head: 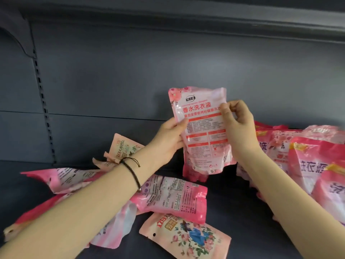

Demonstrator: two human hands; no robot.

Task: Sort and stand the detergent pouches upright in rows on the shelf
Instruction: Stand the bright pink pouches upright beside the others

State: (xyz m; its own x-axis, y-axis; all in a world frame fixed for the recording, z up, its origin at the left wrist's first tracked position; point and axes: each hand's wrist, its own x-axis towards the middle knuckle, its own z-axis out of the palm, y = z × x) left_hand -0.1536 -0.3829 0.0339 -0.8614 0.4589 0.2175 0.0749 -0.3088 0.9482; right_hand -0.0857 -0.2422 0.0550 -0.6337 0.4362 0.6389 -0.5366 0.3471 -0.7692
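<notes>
Head view | shelf (233, 212): standing pouches (308, 165) at right, flat pouches (173, 199) at left | held pouch (203, 131): long axis upright, base low over shelf, just left of standing ones | left hand (166, 143) and right hand (237, 124) grip its side edges; right nearer row

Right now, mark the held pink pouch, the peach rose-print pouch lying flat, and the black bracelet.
held pink pouch (202, 131), head view, middle of its printed panel.
peach rose-print pouch (186, 238), head view, its flower picture.
black bracelet (133, 173), head view, cord across the wrist.
</notes>
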